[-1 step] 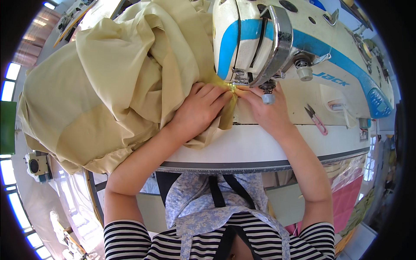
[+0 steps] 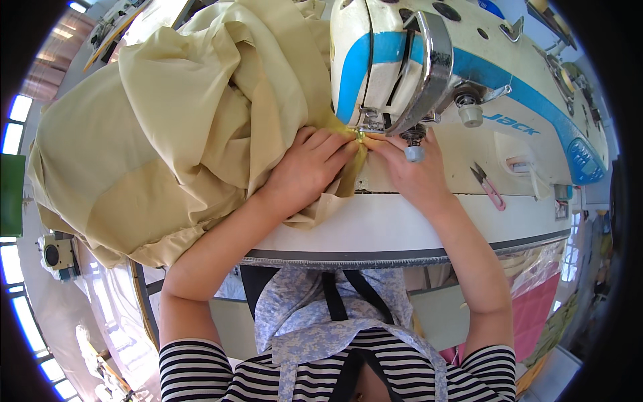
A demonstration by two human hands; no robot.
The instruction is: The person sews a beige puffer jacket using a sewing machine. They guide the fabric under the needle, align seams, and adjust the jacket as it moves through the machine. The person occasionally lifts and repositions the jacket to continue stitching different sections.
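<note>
A large heap of beige cloth lies bunched on the left of the sewing table, and its edge runs under the head of a white and blue sewing machine. My left hand rests on the cloth, its bent fingers gripping it just left of the lit needle area. From the other side my right hand pinches the cloth's edge close to the presser foot, partly behind a tension knob. The needle itself is too small to make out.
Pink-handled thread snips lie to the right of my right hand. A measuring tape strip follows the table's front edge. Pink material and clear plastic hang below at the right. Another machine stands at far left.
The strip of cloth between my hands has slid slightly away and left, baring more of the metal plate by the table seam. Both hands stay nearly where they were.
</note>
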